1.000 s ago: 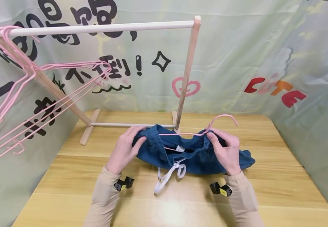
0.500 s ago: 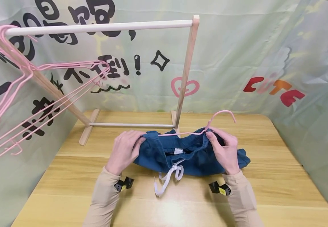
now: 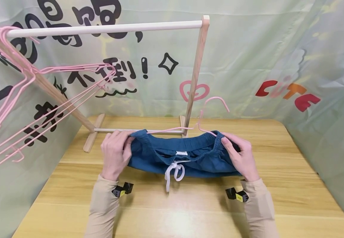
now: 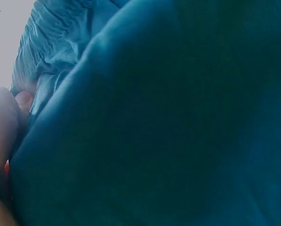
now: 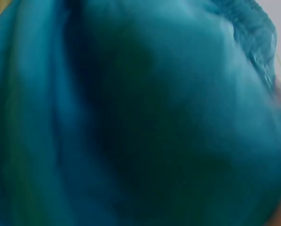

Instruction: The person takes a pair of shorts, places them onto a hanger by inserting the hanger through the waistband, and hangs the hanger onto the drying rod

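Note:
Blue shorts point(image 3: 186, 165) with a gathered elastic waistband and a white drawstring bow point(image 3: 175, 171) are stretched between both hands above the table. My left hand point(image 3: 116, 152) pinches the left end of the waistband, thumb in front. At the right end, my right hand point(image 3: 241, 152) grips the waistband the same way. A pink hanger point(image 3: 201, 124) sits inside the waist opening, its hook standing up above the cloth and its lower part hidden in the shorts. Both wrist views are mostly filled by the blue cloth point(image 4: 154, 122), with a piece of each hand at the edge.
A wooden rack with a white top rail point(image 3: 106, 29) stands at the back left. Several pink hangers point(image 3: 29, 71) hang from its left end, reaching forward over the table point(image 3: 293, 185). Printed fabric point(image 3: 243, 59) closes off the back and sides.
The hands have spread apart and pulled the waistband wider. The hanger's hook has moved left and up, toward the middle of the waist, and its right arm now goes into the right side.

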Motion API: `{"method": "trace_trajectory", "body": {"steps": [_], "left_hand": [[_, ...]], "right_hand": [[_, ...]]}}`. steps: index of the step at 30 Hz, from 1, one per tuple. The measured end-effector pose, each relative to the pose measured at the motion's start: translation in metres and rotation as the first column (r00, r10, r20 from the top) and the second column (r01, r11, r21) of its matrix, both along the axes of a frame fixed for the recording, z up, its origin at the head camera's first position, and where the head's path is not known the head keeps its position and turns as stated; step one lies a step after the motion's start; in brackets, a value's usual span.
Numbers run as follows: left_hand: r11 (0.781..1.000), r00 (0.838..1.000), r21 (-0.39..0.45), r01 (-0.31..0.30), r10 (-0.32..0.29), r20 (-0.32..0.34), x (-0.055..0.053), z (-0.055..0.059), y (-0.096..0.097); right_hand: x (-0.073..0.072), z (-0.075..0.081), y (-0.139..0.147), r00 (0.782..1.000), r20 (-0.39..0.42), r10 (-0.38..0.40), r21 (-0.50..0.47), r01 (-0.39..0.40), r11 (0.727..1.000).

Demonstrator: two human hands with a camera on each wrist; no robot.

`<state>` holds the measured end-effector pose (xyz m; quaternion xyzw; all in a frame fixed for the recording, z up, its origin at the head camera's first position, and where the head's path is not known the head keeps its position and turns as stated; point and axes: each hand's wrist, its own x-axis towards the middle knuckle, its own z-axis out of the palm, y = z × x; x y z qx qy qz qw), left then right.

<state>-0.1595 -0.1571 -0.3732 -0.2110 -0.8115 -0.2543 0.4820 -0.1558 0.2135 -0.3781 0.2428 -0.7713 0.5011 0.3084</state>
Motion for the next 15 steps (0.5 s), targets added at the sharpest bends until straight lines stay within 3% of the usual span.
{"method": "trace_trajectory", "body": {"steps": [8,15], "left_hand": [[0.998,0.999,0.053,-0.038,0.038,-0.004,0.002,0.002,-0.009],[0.992,0.998,0.109,-0.057,0.061,-0.030,0.003,0.004,-0.014]], "right_hand": [[0.000,0.002,0.009,1.000,-0.023,-0.020,0.051,0.021,0.998],[-0.003,0.002,0.020,0.996,-0.067,-0.054,0.013,0.055,0.998]]}}
